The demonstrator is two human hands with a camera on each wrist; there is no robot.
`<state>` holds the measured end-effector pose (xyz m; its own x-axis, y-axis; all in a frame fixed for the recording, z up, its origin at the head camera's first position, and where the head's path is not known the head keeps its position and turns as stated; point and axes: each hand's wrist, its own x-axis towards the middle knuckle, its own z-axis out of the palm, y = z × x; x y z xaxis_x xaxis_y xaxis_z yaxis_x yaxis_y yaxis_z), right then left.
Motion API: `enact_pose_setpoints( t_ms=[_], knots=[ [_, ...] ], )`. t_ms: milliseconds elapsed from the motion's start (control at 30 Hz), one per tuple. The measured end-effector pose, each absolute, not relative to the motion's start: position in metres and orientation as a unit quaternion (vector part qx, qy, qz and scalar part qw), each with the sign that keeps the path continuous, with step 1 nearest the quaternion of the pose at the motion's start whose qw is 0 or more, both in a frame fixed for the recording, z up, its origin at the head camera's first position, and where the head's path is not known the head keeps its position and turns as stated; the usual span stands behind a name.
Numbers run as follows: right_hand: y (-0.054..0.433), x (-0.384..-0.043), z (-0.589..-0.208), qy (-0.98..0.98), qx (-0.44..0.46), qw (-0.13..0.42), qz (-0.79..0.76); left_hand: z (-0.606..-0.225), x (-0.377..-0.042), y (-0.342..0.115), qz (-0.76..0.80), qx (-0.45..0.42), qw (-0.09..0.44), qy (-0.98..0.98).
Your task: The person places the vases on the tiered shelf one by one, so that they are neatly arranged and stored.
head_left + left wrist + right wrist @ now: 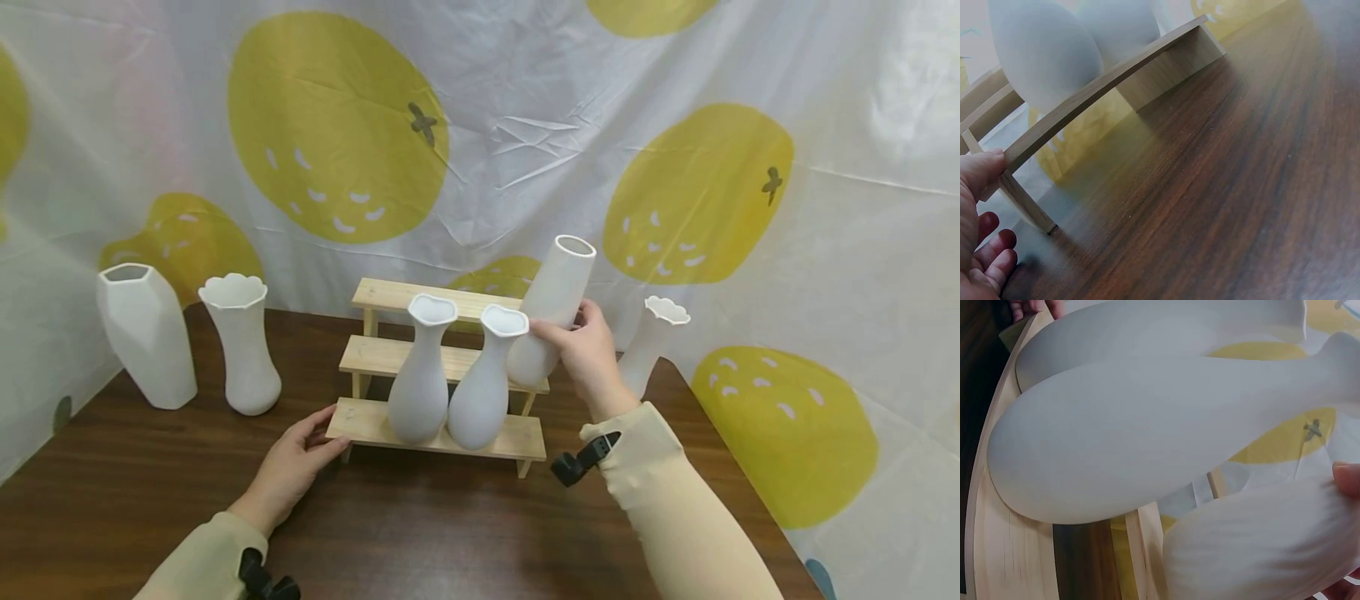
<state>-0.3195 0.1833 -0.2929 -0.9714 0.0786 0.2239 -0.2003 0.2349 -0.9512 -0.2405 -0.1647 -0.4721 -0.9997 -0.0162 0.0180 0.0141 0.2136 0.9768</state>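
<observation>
My left hand (292, 467) grips the left end of the lowest step of a three-tier wooden stand (360, 423). In the left wrist view the thumb (982, 169) lies at that step's end, the other fingers below it. My right hand (592, 354) holds a tall white ribbed vase (555, 287), tilted with its mouth to the right. The base of this vase is near the right end of the middle step (375, 357); contact cannot be told. Two round-bellied white vases with wavy rims, one left (417, 392) and one right (480, 400), stand side by side on the lowest step.
On the dark wooden table (420, 533), a faceted white vase (153, 342) and a scallop-rimmed vase (243, 350) stand at the left. Another scallop-rimmed vase (652, 337) is behind my right hand, partly hidden. A fruit-print curtain (517, 100) hangs behind.
</observation>
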Motion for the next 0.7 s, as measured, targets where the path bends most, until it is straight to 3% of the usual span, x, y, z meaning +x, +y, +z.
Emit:
enact_pose_setpoints(
  t_ms=[700],
  knots=[
    [0.158,-0.329,-0.298,-0.774,0.061,0.1,0.622,-0.472,-0.24,-0.165,-0.626,0.009,0.012,-0.78]
  ],
)
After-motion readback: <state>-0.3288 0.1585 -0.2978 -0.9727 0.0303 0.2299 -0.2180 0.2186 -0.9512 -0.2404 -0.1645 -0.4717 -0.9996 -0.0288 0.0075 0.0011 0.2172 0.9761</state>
